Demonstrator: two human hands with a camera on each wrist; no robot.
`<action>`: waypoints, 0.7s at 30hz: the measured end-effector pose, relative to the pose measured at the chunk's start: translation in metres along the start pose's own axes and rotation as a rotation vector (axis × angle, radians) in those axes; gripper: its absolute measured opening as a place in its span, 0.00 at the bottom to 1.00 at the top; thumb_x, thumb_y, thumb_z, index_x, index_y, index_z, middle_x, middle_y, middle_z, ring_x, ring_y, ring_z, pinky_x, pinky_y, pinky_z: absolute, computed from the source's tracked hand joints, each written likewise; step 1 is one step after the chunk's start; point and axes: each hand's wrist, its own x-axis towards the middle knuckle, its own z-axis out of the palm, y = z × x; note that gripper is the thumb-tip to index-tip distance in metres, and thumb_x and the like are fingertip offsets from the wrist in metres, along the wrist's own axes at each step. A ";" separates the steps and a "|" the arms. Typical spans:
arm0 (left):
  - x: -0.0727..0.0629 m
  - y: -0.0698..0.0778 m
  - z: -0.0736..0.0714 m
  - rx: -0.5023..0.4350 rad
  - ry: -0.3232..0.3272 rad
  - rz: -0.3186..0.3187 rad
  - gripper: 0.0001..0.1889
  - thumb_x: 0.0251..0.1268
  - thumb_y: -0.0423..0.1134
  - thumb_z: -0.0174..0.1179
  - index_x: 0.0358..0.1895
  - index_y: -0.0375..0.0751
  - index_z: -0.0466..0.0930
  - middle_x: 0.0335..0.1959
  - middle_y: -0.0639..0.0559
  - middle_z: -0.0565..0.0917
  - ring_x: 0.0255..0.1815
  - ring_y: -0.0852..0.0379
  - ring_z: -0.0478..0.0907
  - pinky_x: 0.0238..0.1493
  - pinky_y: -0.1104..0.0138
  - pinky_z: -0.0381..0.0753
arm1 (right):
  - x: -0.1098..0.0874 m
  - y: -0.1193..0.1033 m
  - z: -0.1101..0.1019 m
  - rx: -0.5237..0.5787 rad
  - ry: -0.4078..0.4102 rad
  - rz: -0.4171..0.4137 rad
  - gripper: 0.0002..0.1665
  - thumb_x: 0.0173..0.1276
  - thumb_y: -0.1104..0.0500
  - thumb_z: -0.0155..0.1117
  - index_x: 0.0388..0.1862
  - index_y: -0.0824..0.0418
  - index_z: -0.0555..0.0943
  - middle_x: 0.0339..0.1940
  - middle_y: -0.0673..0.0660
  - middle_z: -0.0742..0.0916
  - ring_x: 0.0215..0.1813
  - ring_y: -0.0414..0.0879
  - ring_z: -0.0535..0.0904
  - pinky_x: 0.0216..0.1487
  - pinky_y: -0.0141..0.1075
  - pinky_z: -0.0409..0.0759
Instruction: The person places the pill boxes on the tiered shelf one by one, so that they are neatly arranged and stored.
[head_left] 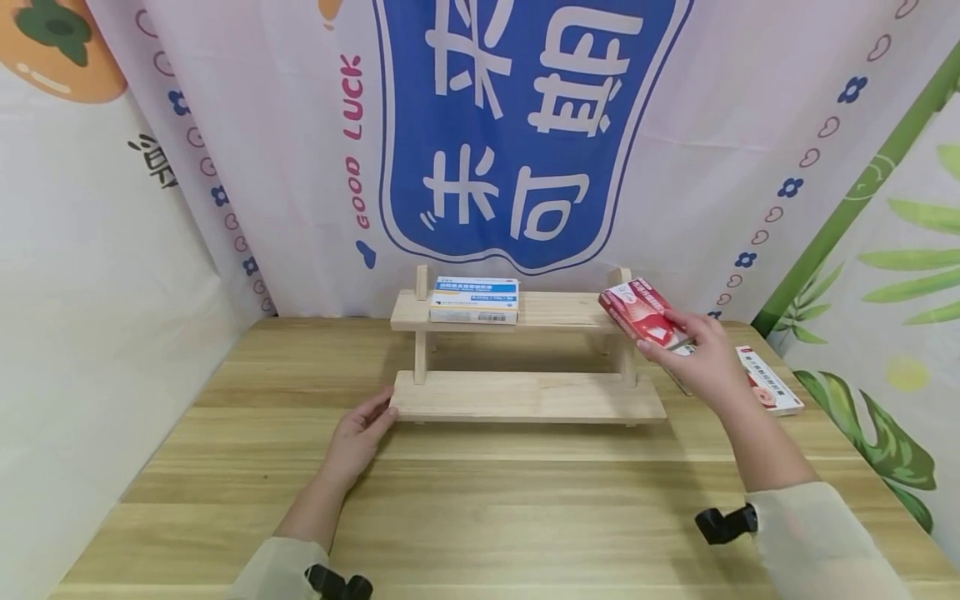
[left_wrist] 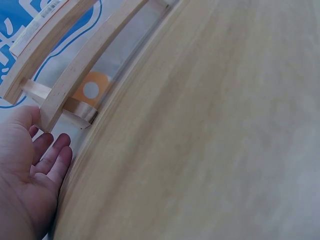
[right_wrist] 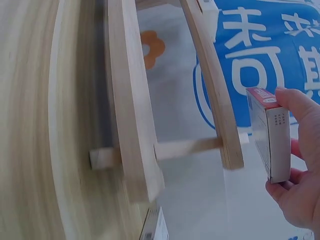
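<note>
A two-tier wooden shelf [head_left: 525, 396] stands on the table. My left hand [head_left: 358, 437] holds the left end of its lower board, and the left wrist view shows the fingers [left_wrist: 52, 157] bent by that board end. On the upper board, toward the left, lies a blue-and-white medicine box [head_left: 474, 300]. My right hand [head_left: 705, 358] grips a red-and-white medicine box [head_left: 641, 312] at the right end of the upper board. Seen from the right wrist, this box [right_wrist: 270, 135] is pinched by its edges, beside the board's end.
Right of the shelf, a white medicine box with red markings [head_left: 771, 382] lies on the table [head_left: 525, 517]. Another box [head_left: 681, 372] is mostly hidden beneath my right hand. A printed cloth [head_left: 300, 167] hangs close behind the shelf.
</note>
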 end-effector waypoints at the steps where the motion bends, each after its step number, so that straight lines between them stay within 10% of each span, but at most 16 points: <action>1: 0.000 0.000 0.000 0.000 -0.003 -0.003 0.25 0.73 0.42 0.56 0.70 0.40 0.68 0.71 0.42 0.71 0.71 0.48 0.68 0.71 0.61 0.68 | 0.002 -0.003 0.002 0.004 -0.007 -0.003 0.56 0.59 0.27 0.62 0.77 0.56 0.61 0.75 0.70 0.62 0.71 0.70 0.59 0.64 0.71 0.65; 21: -0.001 0.002 0.000 -0.030 -0.008 0.000 0.25 0.74 0.41 0.55 0.70 0.40 0.68 0.71 0.42 0.70 0.71 0.49 0.68 0.60 0.83 0.68 | 0.027 -0.040 0.041 0.038 -0.105 -0.092 0.50 0.59 0.34 0.68 0.74 0.56 0.65 0.74 0.65 0.67 0.72 0.64 0.62 0.68 0.64 0.67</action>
